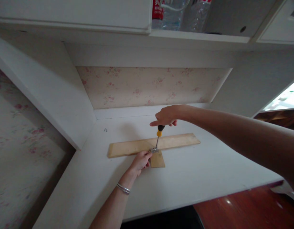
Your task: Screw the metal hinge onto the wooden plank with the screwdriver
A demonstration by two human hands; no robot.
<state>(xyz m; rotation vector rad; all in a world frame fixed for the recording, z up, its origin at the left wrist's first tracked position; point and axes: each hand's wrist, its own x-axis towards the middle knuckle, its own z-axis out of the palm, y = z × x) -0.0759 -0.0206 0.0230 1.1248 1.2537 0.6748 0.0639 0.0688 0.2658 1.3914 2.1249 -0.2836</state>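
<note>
- The white surface [197, 171] carries your work; it looks smooth, so a hard sideways push could make the wood skate.
- The long wooden strip [130, 146] lies flat across the surface; off-centre pressure could swing one end round, since neither end is held.
- Your right grip [166, 116] is closed about the screwdriver's handle from above, index finger extended; a leaning wrist could tip the tool out of line.
- Your left grip [141, 160] is clamped on the metal piece's left end, close beside the driver's tip; a slip could jab your fingers.
- The short wooden piece [157, 159] meets the strip's near edge, forming a T; twisting could spoil the alignment, as no hand visibly pins it.
- The screwdriver [159, 133] stands slightly tilted, shaft down to the metal; poor seating could let it skid, though the contact is too small to judge.
- The metal piece [154, 150] sits where the two woods meet; a loosened pinch could let it turn.
- Small dark bits [105, 130] lie beyond the strip's left part; a knock could scatter them.
</note>
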